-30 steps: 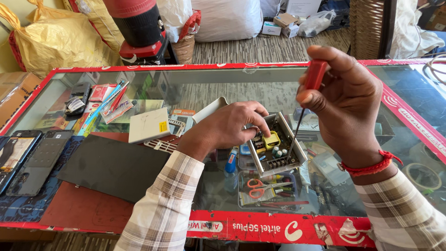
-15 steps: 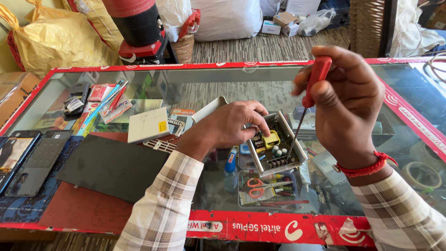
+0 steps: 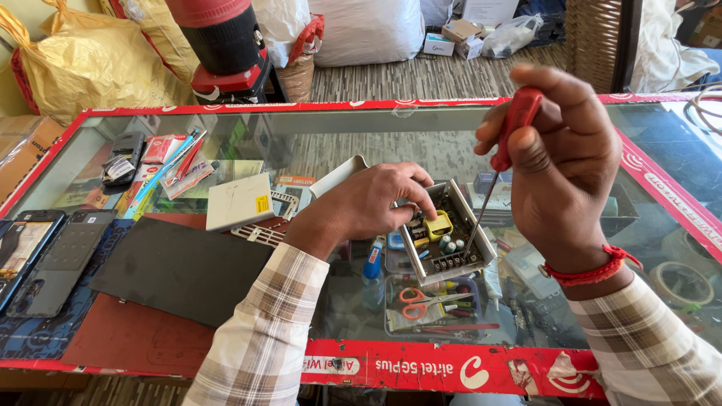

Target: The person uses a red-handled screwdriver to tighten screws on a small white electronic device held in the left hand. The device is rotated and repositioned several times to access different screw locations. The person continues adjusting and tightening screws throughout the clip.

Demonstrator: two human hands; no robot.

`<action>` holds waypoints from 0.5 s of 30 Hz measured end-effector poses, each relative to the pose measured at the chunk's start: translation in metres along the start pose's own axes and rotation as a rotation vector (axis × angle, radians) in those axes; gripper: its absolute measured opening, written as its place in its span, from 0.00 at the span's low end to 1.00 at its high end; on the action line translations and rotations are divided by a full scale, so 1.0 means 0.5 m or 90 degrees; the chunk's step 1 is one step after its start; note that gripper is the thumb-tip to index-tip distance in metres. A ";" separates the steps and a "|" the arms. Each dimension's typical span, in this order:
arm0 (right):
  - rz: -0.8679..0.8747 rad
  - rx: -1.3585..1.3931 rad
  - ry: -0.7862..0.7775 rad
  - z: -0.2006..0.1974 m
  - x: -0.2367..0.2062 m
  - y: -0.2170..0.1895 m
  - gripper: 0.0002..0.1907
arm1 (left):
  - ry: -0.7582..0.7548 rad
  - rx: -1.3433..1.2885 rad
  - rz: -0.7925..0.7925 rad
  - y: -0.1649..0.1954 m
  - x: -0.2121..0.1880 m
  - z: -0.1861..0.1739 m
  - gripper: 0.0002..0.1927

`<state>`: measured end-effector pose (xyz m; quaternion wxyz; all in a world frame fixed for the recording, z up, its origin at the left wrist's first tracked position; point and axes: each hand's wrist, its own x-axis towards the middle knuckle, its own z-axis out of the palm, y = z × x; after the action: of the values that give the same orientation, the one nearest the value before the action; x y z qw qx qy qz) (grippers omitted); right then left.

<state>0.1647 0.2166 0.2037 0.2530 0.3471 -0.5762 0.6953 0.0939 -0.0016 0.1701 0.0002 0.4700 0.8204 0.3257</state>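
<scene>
Now the red screwdriver [image 3: 505, 143] is gripped higher in the right hand [image 3: 564, 165], tip inside the open metal box [image 3: 445, 233], which stays pinned on the glass counter [image 3: 361, 143] by the left hand [image 3: 368, 203].

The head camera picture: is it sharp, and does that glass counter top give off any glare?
Head view: sharp and daylit; the red-framed glass counter top shows pale reflections toward the far side that veil the goods beneath; the right hand with the red-handled screwdriver and the open grey metal box under the left hand stay crisp.
</scene>
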 end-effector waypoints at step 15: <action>0.041 0.046 0.065 0.010 0.009 -0.007 0.24 | -0.014 0.007 -0.011 -0.006 0.004 0.004 0.13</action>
<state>0.1656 0.2123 0.2099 0.2468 0.3009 -0.5481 0.7404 0.0913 0.0000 0.1676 0.0097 0.4661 0.8263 0.3161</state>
